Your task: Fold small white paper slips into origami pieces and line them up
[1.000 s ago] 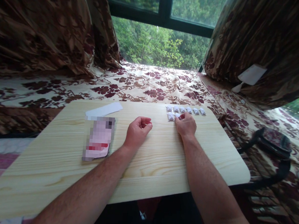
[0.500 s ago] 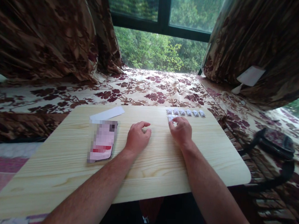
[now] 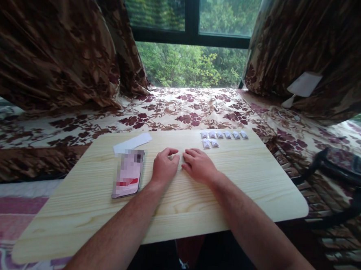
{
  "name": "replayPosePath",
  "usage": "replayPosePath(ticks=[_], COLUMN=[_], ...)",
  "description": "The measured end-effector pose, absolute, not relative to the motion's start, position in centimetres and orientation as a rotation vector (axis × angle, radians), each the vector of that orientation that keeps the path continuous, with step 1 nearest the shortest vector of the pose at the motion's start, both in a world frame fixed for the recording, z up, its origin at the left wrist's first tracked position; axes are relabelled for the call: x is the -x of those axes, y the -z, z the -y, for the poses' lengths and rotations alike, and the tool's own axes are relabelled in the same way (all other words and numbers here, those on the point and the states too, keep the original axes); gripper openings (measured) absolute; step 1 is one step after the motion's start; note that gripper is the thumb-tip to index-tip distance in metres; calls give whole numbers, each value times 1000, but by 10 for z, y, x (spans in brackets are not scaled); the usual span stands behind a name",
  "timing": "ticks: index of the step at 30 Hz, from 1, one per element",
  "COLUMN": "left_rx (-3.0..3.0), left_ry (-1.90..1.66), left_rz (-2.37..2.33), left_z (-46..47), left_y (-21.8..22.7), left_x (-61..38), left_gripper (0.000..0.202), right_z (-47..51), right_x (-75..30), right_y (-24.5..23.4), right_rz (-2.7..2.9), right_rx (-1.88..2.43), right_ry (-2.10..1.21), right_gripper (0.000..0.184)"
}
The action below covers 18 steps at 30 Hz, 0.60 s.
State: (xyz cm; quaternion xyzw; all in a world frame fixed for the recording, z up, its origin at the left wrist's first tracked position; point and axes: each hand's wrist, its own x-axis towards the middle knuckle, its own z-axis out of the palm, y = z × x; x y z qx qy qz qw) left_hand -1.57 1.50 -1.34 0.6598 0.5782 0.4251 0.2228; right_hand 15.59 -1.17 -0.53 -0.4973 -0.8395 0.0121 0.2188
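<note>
My left hand (image 3: 165, 166) rests on the wooden table (image 3: 191, 209), fingers curved and a gap between thumb and forefinger, with nothing visible in it. Close beside it, my right hand (image 3: 200, 165) lies with fingers stretched toward the left and also shows nothing held. Beyond the right hand, two small folded white paper pieces (image 3: 210, 143) sit side by side. Behind those runs a row of several like pieces (image 3: 224, 134). A pink phone (image 3: 129, 174), partly blurred out, lies left of my left hand, and white paper strips (image 3: 133, 142) are just past it.
A floral-covered ledge (image 3: 188, 107) borders the table's far edge beneath a window. On the right stand a small white lamp (image 3: 306, 83) and a dark chair or strap-like frame (image 3: 343, 169). Patterned curtains (image 3: 66, 42) hang on both sides.
My right hand has left the second row of folded pieces and come down and left beside my left hand. Two pieces now show in that row. The view has shifted slightly.
</note>
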Motion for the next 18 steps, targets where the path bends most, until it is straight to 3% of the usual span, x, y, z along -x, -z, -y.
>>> replayPosePath(ticks=[18], left_rx=[-2150], left_ry=[-814], left_rz=[-1557], left_z=[-7], left_y=[-7], left_x=[14], left_gripper=[28], right_z=[6], right_x=[-163], right_y=[15], right_rz=[2262], right_rx=[1338], right_ry=[-151], right_gripper=[29])
